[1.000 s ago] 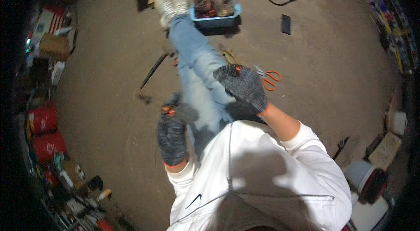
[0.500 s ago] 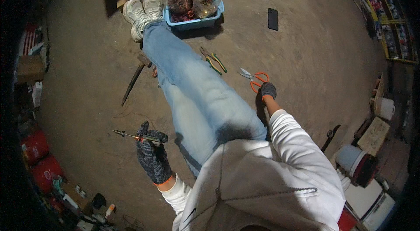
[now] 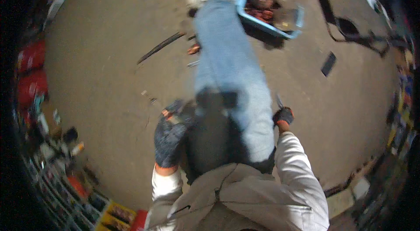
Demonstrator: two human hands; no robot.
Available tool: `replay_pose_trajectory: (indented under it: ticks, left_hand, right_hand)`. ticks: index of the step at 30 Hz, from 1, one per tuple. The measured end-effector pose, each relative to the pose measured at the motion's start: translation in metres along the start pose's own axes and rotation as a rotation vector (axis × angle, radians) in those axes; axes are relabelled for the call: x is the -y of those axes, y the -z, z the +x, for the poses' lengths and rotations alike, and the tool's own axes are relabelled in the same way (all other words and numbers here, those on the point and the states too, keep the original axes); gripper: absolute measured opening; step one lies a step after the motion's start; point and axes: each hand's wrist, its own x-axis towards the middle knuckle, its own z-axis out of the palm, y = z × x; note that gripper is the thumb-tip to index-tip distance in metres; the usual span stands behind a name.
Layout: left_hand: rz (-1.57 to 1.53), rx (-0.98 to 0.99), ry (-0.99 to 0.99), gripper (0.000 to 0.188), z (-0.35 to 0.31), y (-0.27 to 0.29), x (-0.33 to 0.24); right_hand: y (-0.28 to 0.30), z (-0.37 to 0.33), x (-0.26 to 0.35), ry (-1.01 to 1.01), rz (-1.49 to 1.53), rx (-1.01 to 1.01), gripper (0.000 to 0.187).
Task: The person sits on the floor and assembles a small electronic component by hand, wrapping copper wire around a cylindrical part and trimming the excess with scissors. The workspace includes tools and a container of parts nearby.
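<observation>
Fingers of the right hand close around scissors right of the jeans, blades forward, presumably for safety; the left hand, left of the jeans, shows a blurred, indeterminate hold.

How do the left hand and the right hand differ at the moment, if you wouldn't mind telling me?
The left hand looks larger in the picture, while the right hand looks smaller. The left hand holds a small thing too blurred to name; the right hand seems closed on the scissors, with metal showing beyond it. Both wear dark gloves with orange cuffs.
</observation>
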Motion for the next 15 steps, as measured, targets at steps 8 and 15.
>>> replay_pose_trajectory:
  ticks: [8, 15]
  left_hand:
    - [-0.611, 0.134, 0.096, 0.058, -0.005, -0.023, -0.011]
    - [-1.049, 0.283, 0.328, 0.056, -0.032, -0.029, -0.023]
  right_hand:
    - [-0.003, -0.006, 0.01, -0.24, 0.467, 0.294, 0.045]
    - [-0.057, -0.008, -0.004, -0.122, 1.02, 0.323, 0.042]
